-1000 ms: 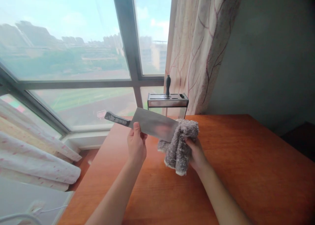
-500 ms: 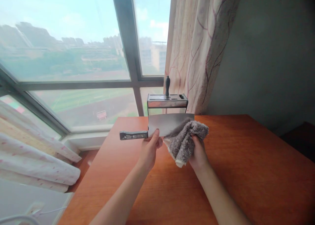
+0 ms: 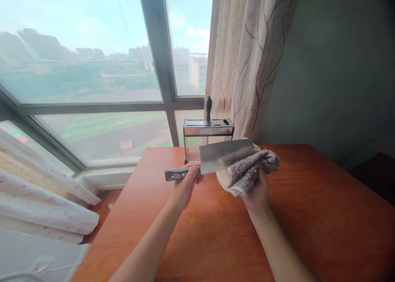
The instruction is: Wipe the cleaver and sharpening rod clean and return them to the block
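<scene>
A cleaver (image 3: 212, 155) with a broad metal blade and a dark riveted handle is held above the table, its blade pointing right. My left hand (image 3: 185, 187) is closed around the handle near the blade, thumb on top. In my right hand (image 3: 258, 191) is a bunched grey-and-white towel (image 3: 247, 173), pressed against the lower right part of the blade. Some of the right fingers are hidden by the towel. Behind the cleaver stands a metal-framed knife block (image 3: 209, 130), with a dark handle (image 3: 209, 109) sticking up from its top.
The brown wooden table (image 3: 197, 241) stretches under both arms. A large window (image 3: 92, 80) lies beyond it. One curtain (image 3: 243, 59) hangs behind the knife block, another (image 3: 46, 203) at the left. A cable (image 3: 66, 267) runs at the lower left.
The cleaver has shifted right and tilted, tip side slightly up. My left hand has gone from the blade's heel onto the handle. The right hand has moved right with the towel.
</scene>
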Demonstrator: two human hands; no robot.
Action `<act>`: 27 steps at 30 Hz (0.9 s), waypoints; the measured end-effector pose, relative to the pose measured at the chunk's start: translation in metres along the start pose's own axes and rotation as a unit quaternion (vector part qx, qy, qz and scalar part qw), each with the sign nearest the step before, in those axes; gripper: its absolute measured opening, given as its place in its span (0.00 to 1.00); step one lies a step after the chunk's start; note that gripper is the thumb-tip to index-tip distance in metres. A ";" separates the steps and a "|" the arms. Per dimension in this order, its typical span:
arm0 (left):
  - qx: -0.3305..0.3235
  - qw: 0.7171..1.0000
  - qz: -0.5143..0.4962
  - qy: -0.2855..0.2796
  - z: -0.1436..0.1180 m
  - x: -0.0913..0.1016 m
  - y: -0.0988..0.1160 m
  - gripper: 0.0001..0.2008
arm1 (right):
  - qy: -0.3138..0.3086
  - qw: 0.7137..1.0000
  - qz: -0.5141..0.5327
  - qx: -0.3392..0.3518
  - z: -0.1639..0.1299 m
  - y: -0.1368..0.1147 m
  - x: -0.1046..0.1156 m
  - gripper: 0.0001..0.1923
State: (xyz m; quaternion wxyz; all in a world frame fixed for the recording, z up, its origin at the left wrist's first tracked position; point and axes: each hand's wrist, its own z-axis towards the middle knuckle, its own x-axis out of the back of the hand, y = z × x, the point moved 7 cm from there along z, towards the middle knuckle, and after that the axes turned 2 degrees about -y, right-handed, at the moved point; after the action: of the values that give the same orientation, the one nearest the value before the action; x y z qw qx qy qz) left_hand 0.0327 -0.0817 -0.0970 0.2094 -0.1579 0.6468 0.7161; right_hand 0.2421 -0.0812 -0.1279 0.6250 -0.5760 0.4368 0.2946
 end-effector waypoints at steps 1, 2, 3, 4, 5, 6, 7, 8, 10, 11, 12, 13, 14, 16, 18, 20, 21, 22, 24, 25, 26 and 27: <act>0.008 1.000 -0.007 -0.001 -0.001 -0.002 -0.004 0.14 | -0.009 1.000 0.011 0.000 0.000 -0.002 -0.001 0.15; 0.018 1.000 -0.015 -0.005 -0.003 -0.005 -0.008 0.14 | -0.010 1.000 0.018 0.000 -0.001 -0.003 -0.001 0.16; 0.028 0.999 -0.023 -0.011 -0.005 -0.008 -0.013 0.14 | -0.007 1.000 0.023 -0.001 -0.001 -0.003 0.000 0.17; 0.038 0.999 -0.033 -0.017 -0.006 -0.010 -0.017 0.13 | -0.002 1.000 0.026 -0.001 0.000 -0.003 0.001 0.18; 0.045 0.998 -0.045 -0.022 -0.008 -0.013 -0.020 0.13 | 0.000 1.000 0.026 0.000 0.000 -0.004 0.002 0.19; 0.049 0.997 -0.058 -0.023 -0.008 -0.014 -0.023 0.12 | -0.001 1.000 0.026 0.001 0.001 -0.004 0.003 0.19; 0.051 0.996 -0.074 -0.018 -0.008 -0.013 -0.025 0.12 | -0.005 1.000 0.025 0.000 0.002 -0.004 0.003 0.20; 0.049 0.995 -0.092 -0.001 -0.007 -0.011 -0.025 0.11 | -0.010 1.000 0.026 -0.002 0.002 -0.004 0.002 0.20; 0.046 0.989 -0.129 0.052 -0.004 -0.003 -0.025 0.11 | -0.016 0.999 0.029 -0.005 0.003 -0.005 0.001 0.20; 0.045 0.985 -0.146 0.080 -0.003 0.002 -0.025 0.12 | -0.017 0.999 0.031 -0.007 0.002 -0.005 0.000 0.20; 0.043 0.980 -0.164 0.102 -0.001 0.006 -0.025 0.12 | -0.017 0.999 0.031 -0.007 0.002 -0.005 -0.001 0.20; 0.042 0.976 -0.181 0.115 0.000 0.008 -0.024 0.12 | -0.017 0.999 0.029 -0.005 0.001 -0.005 -0.002 0.20; 0.040 0.972 -0.197 0.118 0.001 0.009 -0.023 0.12 | -0.014 1.000 0.024 -0.001 0.000 -0.006 -0.003 0.19; 0.039 0.969 -0.220 0.105 0.002 0.007 -0.023 0.12 | -0.005 1.000 0.012 0.006 -0.002 -0.005 -0.005 0.18; 0.044 0.970 -0.224 0.085 -0.001 0.003 -0.025 0.12 | 0.005 1.000 0.004 0.011 -0.004 -0.004 -0.005 0.17; 0.060 0.973 -0.216 0.060 -0.006 -0.004 -0.030 0.12 | 0.006 1.000 0.001 0.005 -0.005 0.000 -0.004 0.19; 0.072 0.974 -0.209 0.042 -0.009 -0.009 -0.034 0.12 | 0.003 1.000 0.000 -0.005 -0.005 0.002 -0.003 0.19; 0.085 0.976 -0.200 0.020 -0.012 -0.014 -0.037 0.11 | 0.000 1.000 0.001 -0.019 -0.005 0.006 -0.002 0.19; 0.108 0.978 -0.177 -0.024 -0.018 -0.024 -0.044 0.11 | -0.001 0.999 0.004 -0.044 -0.004 0.010 0.000 0.19; 0.117 0.979 -0.164 -0.040 -0.020 -0.027 -0.047 0.12 | 0.000 0.999 0.005 -0.048 -0.003 0.009 0.001 0.19; 0.122 0.979 -0.153 -0.050 -0.022 -0.029 -0.048 0.12 | 0.000 0.999 0.006 -0.045 -0.002 0.007 0.001 0.18; 0.125 0.980 -0.145 -0.055 -0.022 -0.030 -0.049 0.12 | -0.001 0.999 0.008 -0.034 -0.001 0.003 0.000 0.17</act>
State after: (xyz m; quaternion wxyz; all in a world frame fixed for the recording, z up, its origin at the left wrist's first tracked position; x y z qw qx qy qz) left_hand 0.0820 -0.1029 -0.1272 0.3638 -0.1829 0.6891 0.5995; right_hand 0.2393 -0.0812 -0.1298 0.6034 -0.5932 0.4299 0.3149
